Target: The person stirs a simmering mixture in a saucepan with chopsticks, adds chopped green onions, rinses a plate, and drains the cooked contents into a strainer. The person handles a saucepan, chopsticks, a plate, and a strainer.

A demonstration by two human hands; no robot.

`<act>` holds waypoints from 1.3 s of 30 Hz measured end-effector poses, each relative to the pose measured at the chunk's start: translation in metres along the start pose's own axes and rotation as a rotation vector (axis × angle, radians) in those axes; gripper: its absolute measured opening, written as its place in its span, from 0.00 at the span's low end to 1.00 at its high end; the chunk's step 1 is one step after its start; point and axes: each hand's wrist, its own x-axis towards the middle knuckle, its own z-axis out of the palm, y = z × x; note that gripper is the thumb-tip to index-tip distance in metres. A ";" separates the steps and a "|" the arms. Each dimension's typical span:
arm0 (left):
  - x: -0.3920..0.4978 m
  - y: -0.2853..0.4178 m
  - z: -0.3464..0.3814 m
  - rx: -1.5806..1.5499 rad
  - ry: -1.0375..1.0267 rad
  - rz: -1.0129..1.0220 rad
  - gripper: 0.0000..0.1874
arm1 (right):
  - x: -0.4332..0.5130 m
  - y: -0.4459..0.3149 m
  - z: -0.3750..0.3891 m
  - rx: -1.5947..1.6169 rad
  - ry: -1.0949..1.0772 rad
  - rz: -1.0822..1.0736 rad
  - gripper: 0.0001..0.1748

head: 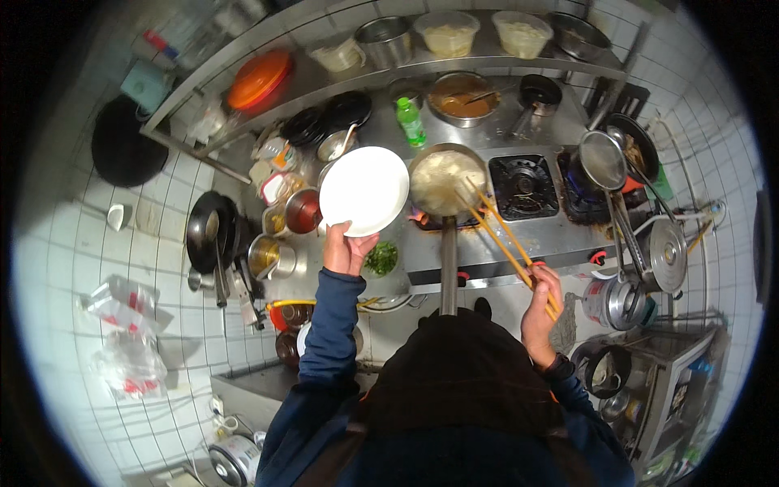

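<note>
My left hand (348,249) grips the near rim of a white plate (365,190), which it holds up left of the wok. A pair of long wooden chopsticks (500,240) is in my right hand (540,316), with their tips over the rim of a long-handled wok (449,179). Pale pieces lie in cloudy, bubbling liquid inside the wok. Flames show under it, and its metal handle (448,268) points toward me. Just beyond the wok stands a green plastic bottle (411,122). Chopped green herbs (381,258) sit close to my left hand, partly behind the plate.
An unlit gas burner (524,187) lies right of the wok; farther right, a strainer (602,160) hangs over a lit one. Behind stands a bowl of brown sauce (464,105). A pot of red sauce (303,210) and a metal pot (271,257) are at left. A steel shelf (341,73) spans the back.
</note>
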 end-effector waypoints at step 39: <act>-0.400 -0.103 -0.229 -0.508 1.167 0.684 0.32 | -0.121 -0.080 0.162 0.584 -1.474 0.063 0.21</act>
